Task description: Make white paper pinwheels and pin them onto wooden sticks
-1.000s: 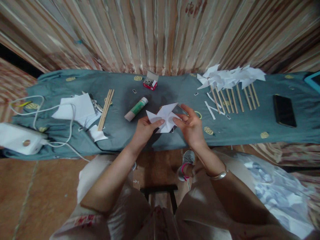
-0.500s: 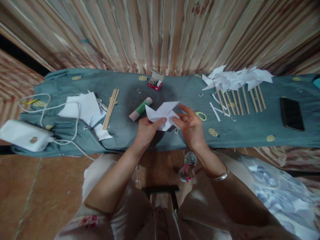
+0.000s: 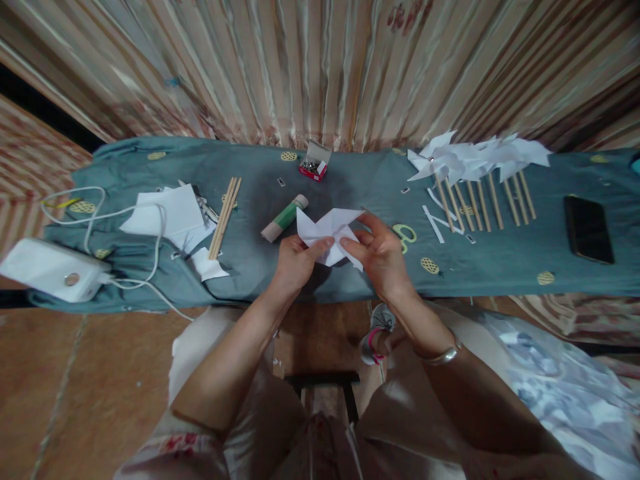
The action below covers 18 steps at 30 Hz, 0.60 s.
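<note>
Between my two hands, above the near part of the cloth, is a white paper pinwheel (image 3: 334,223) with folded blades. My left hand (image 3: 296,261) grips its left side, the thumb pressed near the middle. On the other side my right hand (image 3: 383,253) pinches it, thumb near the centre and fingers behind a blade. A green and pink glue stick (image 3: 285,218) lies just beyond my left hand. Green-handled scissors (image 3: 406,237) lie beside my right hand, their blades hidden. Farther back stands an open red box (image 3: 313,172) of small metal pieces, too small to name.
Wooden sticks (image 3: 225,220) and white paper sheets (image 3: 173,210) lie left, near a white power bank (image 3: 55,270) with a cable. At right are several paper pinwheels (image 3: 480,160) on sticks, paper strips (image 3: 434,223) and a black phone (image 3: 589,229). A blue-green cloth (image 3: 350,183) covers the table.
My right fingers have shifted slightly on the pinwheel, and its blades have tilted a little. More of the scissors' handle shows. The whole view has moved slightly.
</note>
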### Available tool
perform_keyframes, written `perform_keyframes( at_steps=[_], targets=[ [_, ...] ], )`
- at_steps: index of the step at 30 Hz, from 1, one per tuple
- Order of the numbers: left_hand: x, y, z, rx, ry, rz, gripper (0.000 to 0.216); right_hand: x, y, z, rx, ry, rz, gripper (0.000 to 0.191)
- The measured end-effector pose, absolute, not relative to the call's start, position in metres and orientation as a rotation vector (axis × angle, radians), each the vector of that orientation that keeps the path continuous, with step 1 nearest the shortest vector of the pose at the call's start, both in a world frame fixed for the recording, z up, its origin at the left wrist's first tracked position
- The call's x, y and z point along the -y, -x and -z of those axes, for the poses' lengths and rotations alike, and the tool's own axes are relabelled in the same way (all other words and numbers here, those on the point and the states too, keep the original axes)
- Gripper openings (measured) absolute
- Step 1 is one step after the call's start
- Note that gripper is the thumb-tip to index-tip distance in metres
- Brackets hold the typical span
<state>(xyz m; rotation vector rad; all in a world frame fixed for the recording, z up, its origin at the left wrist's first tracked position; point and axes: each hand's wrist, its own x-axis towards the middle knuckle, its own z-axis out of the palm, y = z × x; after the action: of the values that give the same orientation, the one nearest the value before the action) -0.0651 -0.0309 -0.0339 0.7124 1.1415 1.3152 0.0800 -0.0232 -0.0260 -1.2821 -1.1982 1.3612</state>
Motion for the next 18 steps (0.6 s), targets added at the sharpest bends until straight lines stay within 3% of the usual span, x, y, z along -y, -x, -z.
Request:
perform_keyframes(
  at_steps=[18],
  targets=[
    [0.034, 0.072, 0.030, -1.108, -0.723, -1.268, 0.031, 0.019, -0.076, 0.037, 1.118, 1.164, -1.356, 0.054]
  ],
)
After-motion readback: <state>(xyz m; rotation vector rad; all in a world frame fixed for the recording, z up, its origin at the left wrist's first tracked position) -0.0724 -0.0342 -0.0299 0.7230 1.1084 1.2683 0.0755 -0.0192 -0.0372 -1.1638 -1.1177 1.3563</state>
